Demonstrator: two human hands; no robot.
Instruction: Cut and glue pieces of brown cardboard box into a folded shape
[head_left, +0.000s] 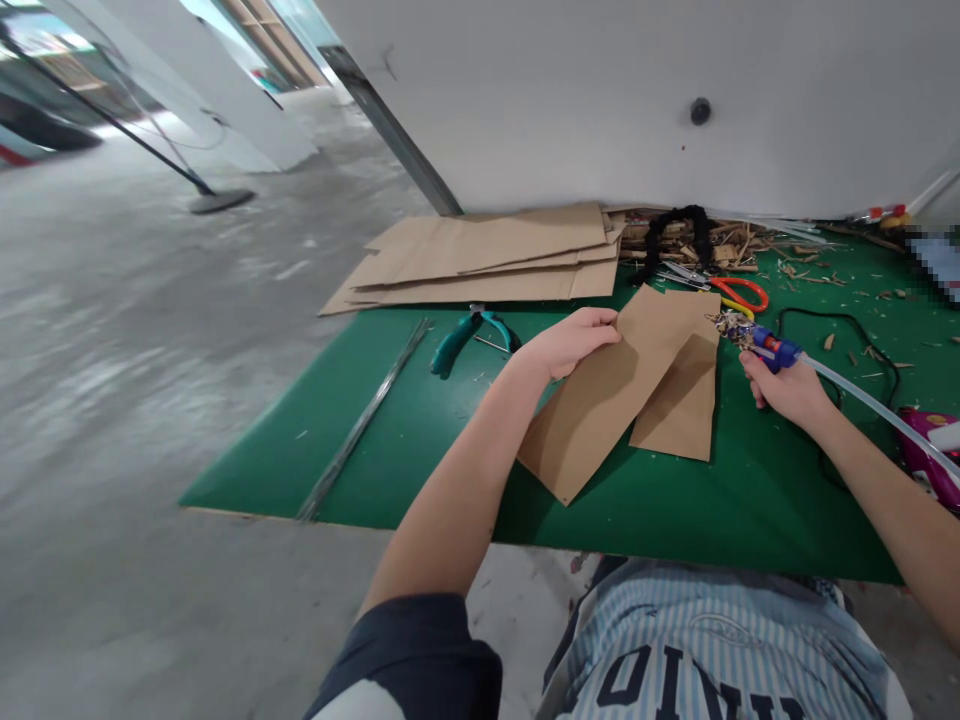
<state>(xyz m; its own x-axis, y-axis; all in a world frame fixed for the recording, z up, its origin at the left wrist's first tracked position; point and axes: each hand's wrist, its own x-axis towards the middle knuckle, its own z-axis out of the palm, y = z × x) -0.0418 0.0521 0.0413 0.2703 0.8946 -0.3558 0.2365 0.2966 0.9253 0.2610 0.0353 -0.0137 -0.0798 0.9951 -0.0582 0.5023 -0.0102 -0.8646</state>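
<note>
My left hand (570, 342) rests on a cut piece of brown cardboard (592, 400), with the fingers on its upper left edge. A second cardboard piece (679, 400) overlaps it on the right, lying on the green mat (420, 470). My right hand (784, 390) is shut around a blue hot glue gun (772, 348), whose front end points left, close to the top right corner of the cardboard. A long clear stick or tube (862, 390) runs from the gun toward the lower right.
A stack of flat cardboard (480, 255) lies at the mat's far edge. Teal-handled pliers (469, 340), a long metal strip (360, 420), orange-handled scissors (739, 293), wood scraps (697, 240), a black cable (847, 330) and a magenta object (926, 450) surround the hands. Concrete floor lies left.
</note>
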